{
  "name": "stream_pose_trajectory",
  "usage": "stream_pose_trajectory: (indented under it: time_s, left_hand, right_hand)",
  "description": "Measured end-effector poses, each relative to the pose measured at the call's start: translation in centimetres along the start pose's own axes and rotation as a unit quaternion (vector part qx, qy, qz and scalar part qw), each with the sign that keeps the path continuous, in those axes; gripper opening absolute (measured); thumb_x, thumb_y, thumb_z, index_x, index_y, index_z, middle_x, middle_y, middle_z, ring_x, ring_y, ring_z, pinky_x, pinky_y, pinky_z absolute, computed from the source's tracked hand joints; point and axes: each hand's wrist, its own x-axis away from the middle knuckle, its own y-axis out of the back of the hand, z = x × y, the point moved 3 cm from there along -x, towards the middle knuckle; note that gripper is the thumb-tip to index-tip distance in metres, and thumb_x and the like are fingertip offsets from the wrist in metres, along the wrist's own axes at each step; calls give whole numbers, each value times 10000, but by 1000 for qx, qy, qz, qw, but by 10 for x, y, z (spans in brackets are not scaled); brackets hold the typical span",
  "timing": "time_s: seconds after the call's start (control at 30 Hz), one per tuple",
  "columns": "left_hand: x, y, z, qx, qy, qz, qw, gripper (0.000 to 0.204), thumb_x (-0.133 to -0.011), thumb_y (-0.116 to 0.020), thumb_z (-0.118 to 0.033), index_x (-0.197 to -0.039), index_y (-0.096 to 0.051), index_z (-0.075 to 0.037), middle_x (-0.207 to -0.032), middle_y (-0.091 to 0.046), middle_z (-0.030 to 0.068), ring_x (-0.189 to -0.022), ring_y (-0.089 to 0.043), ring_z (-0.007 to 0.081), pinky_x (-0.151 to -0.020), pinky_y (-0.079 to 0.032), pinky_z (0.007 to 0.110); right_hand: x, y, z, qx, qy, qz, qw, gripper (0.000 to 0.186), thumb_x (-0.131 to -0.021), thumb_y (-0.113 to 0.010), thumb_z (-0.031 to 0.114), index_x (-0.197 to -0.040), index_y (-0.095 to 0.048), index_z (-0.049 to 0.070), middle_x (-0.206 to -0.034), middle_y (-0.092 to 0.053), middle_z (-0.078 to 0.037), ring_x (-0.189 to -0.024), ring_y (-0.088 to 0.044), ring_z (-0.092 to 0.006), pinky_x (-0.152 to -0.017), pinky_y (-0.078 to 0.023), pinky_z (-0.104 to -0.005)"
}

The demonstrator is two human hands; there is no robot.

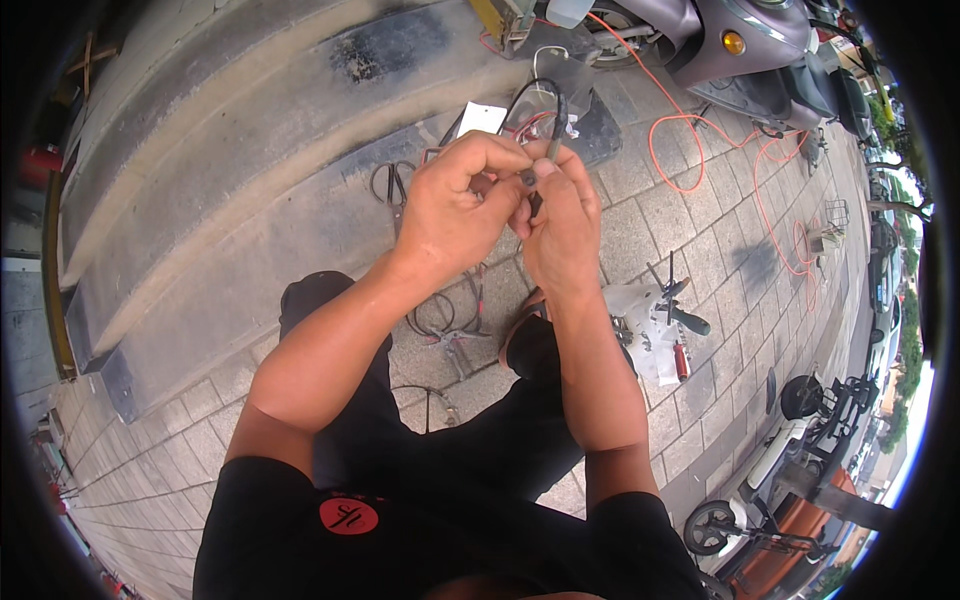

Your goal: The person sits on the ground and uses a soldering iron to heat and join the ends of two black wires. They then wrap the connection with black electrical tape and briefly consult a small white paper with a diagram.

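My left hand (pixel 460 200) and my right hand (pixel 560 220) meet at the upper middle, fingers closed around the end of a dark cable (pixel 556 110) with a grey sleeve section and a small dark piece at the fingertips. The cable arches up and back behind my hands. Just beyond them lie a white card (pixel 480 118), red wires (pixel 530 122) and a dark pad (pixel 603 135). Beneath my forearms, black cables and pliers (pixel 450 340) rest on the paving.
Concrete steps (pixel 220 120) rise at upper left. A scooter (pixel 730 40) and orange cord (pixel 700 160) are at upper right. Tools on a white sheet (pixel 650 370) lie right of my knee (pixel 530 355). Another two-wheeler (pixel 760 480) stands at lower right.
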Motion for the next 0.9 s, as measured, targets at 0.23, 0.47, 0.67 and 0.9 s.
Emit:
stream_pose_trajectory:
  time_s: [0.23,0.47,0.67,0.9]
  left_hand:
    - [0,0,1,17,5,0,1000,220,-873,-743,101,-1035,-668,-26,-1112,-708,76,-951,-676,121,-769,-561,264]
    - [0,0,1,15,21,-4,1000,217,-871,-739,102,-1035,-673,-25,-1112,-708,73,-944,-676,117,-765,-561,261]
    - [0,0,1,9,31,-6,999,231,-861,-736,112,-1039,-679,-24,-1109,-713,70,-935,-676,113,-754,-564,257]
    - [0,1,2,19,30,-6,999,238,-856,-731,120,-1040,-680,-22,-1106,-716,71,-937,-678,115,-753,-566,255]
  right_hand:
    - [0,-1,0,-9,2,0,1000,164,-1024,-578,151,-1134,-629,41,-850,-633,-8,-598,-485,-33,-496,-366,-204]
    - [0,-3,0,-11,2,-9,1000,176,-1027,-581,154,-1149,-625,36,-867,-647,-20,-606,-491,-38,-494,-367,-209]
    - [-1,0,-1,1,1,-5,1000,171,-1026,-587,149,-1147,-623,33,-880,-657,-25,-608,-489,-36,-494,-363,-206]
    - [-1,-3,0,-3,-2,-3,1000,160,-1027,-585,149,-1135,-622,37,-878,-656,-20,-607,-489,-33,-492,-362,-201]
